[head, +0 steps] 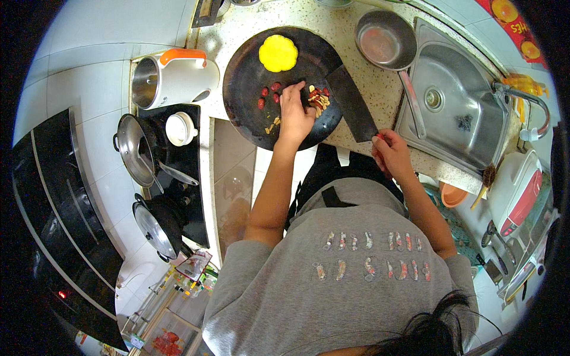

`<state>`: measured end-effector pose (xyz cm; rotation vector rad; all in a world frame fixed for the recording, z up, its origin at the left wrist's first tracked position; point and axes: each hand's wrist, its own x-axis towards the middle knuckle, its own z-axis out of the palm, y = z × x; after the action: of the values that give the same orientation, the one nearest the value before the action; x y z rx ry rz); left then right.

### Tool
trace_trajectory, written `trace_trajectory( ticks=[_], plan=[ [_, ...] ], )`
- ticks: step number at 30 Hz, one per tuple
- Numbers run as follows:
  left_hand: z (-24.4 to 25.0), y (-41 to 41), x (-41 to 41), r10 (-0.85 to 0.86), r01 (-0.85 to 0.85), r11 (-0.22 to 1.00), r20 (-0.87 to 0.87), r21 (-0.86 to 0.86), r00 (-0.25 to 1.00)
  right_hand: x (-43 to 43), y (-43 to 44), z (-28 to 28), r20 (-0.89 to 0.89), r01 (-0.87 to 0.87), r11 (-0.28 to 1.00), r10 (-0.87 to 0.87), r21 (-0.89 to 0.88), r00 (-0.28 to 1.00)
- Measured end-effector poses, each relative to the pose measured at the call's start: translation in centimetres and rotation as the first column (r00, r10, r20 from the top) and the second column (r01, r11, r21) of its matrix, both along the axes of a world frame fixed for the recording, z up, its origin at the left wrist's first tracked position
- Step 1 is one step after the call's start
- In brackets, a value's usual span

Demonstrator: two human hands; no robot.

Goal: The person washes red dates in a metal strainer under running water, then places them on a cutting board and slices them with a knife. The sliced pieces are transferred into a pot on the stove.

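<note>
A dark round chopping board (pixel 242 73) lies on the speckled counter. My left hand (pixel 296 111) rests over its middle, fingertips bent, between several whole red dates (pixel 262 102) and a small pile of cut pieces (pixel 319 100), pale and red. Whether the fingers pinch anything is hidden. My right hand (pixel 392 151) holds the handle of a dark, broad-bladed cleaver (pixel 354 104), whose blade overlaps the board's right edge. A yellow flower-shaped dish (pixel 278 53) sits at the board's far side. Some pale slices (pixel 272 125) lie near its close edge.
A saucepan (pixel 385 40) stands right of the board, its handle over the rim of a steel sink (pixel 449 133). At left are a white pitcher-like appliance (pixel 178 82) with an orange handle, a white lidded cup (pixel 180 129) and pans (pixel 133 151) on a black cooktop (pixel 193 213).
</note>
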<state>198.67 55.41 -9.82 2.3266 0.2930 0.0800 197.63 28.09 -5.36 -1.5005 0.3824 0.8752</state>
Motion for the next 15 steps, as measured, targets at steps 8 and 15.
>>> trace_trajectory(
  ticks=[8,15],
  plan=[
    [-3.9,-5.7,-0.5,0.085,-0.079,0.995,0.111,-0.059,0.99,0.3,0.0,-3.7,-0.007,-0.055,0.997,0.055,0.046,0.998],
    [-2.9,-8.1,1.9,0.345,-0.288,0.915,0.176,-0.283,0.922,-0.4,4.3,-4.5,0.034,-0.141,0.986,0.138,0.09,0.99]
  ],
)
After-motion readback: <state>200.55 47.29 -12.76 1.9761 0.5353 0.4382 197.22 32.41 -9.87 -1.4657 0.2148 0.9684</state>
